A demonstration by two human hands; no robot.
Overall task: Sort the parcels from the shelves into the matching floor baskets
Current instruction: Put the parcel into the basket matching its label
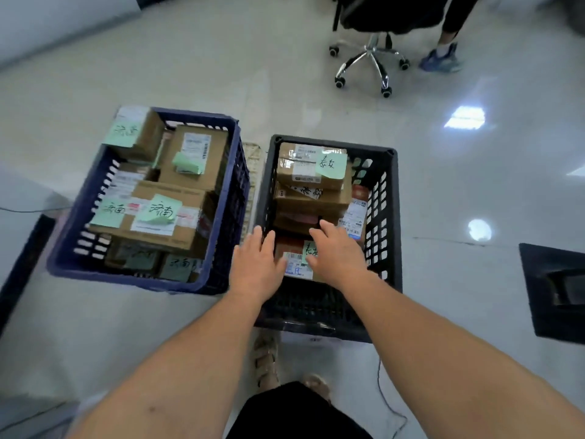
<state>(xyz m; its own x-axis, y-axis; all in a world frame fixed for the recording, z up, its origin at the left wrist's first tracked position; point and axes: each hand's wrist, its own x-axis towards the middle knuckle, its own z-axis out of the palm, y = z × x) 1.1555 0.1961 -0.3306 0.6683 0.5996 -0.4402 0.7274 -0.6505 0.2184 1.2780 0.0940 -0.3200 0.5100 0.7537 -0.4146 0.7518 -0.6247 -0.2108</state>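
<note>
Lower middle of the frame: left hand (pixel 256 264) flat and released, fingers straight and slightly spread, laid along the left edge of a small parcel (pixel 296 264) low in the black basket (pixel 392 217). Right hand (pixel 337 255) likewise unclenched, fingers straight and fanned over the parcel's right side, covering part of a green slip (pixel 308 250) stuck there. No curl round the box from either hand. Pressing on it or just above it: impossible to tell through the motion blur. Between the two hands: brown cardboard, a white label with a barcode, black handwriting on the slip.

Just beyond the fingertips, nearer the frame's centre: a stack of brown boxes (pixel 311 198) in the same basket, the topmost bearing a white label and a green note (pixel 331 165) with black handwriting. A white-and-red packet (pixel 357 204) standing between the stack and the basket's right wall.

Left of centre: a blue basket (pixel 235 185), just beside the black one, piled with more cardboard boxes (pixel 164 217), several with green handwritten notes. One tilted box (pixel 139 131) propped at the basket's far left corner, above the rim.

Upper right: the wheeled base of an office chair (pixel 370 58) and another person's blue shoe (pixel 440 60) on the pale glossy floor (pixel 316 90). Bottom centre: sandalled feet (pixel 266 362) and dark clothing. Right edge: a dark flat object (pixel 557 289), unclear.
</note>
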